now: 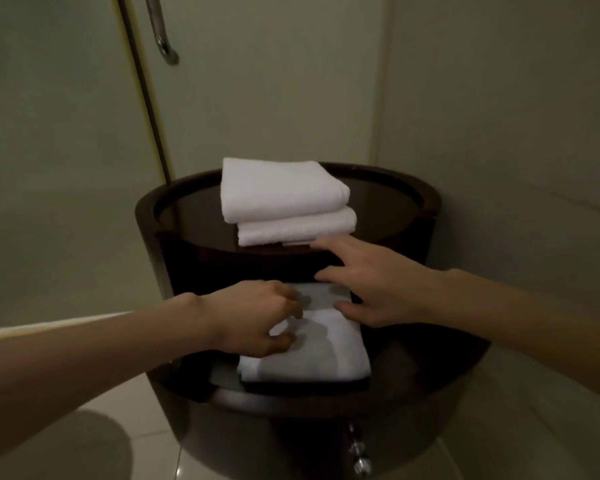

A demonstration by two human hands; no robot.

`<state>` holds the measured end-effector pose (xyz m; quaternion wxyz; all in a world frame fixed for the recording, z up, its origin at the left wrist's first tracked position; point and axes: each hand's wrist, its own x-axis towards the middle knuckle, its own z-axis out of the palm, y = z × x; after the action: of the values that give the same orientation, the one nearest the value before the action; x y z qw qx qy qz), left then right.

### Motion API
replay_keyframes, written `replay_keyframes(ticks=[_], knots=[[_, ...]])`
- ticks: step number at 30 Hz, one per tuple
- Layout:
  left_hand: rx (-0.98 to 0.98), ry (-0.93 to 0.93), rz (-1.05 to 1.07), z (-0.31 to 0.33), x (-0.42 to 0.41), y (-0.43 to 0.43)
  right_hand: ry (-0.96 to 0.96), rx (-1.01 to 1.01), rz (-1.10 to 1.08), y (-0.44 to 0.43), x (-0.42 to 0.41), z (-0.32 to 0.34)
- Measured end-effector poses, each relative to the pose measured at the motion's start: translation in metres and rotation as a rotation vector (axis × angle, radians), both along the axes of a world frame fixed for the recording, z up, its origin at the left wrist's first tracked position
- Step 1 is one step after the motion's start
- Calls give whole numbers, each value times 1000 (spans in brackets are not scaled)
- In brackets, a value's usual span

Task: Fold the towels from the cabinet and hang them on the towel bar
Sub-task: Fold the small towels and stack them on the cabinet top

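on my feed the white towel (pixel 312 355) lies folded on the lower shelf of the round dark cabinet (pixel 146 209), just below the middle of the frame. my left hand (pixel 257 317), from the lower left, has fingers and thumb curled, pinching the towel's left edge. my right hand (pixel 371 289), from the right, has fingers spread and straight, the lower ones resting on the towel's far end. a stack of towels (pixel 284 192), two high, sits on the cabinet's top. a metal handle (pixel 160 32) hangs in the upper left.
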<state>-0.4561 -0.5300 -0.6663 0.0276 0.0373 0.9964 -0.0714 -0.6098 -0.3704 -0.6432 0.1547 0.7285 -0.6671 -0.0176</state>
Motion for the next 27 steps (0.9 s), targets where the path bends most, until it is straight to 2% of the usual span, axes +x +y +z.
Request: replay_keyframes(ticks=[4, 8, 13, 17, 27], knots=[[-10, -138, 28, -16, -2, 5, -12, -31, 52, 5, 8, -9], [13, -190, 62, -26, -3, 3, -10, 71, 68, 3, 13, -26], [40, -167, 62, -30, -7, 0, -119, 226, 23, -6, 11, -41], [27, -159, 53, -31, -12, -2, -80, 361, -40, -12, 9, -48], [-20, -149, 37, -42, -15, 1, 36, 441, -50, -24, 13, -53]])
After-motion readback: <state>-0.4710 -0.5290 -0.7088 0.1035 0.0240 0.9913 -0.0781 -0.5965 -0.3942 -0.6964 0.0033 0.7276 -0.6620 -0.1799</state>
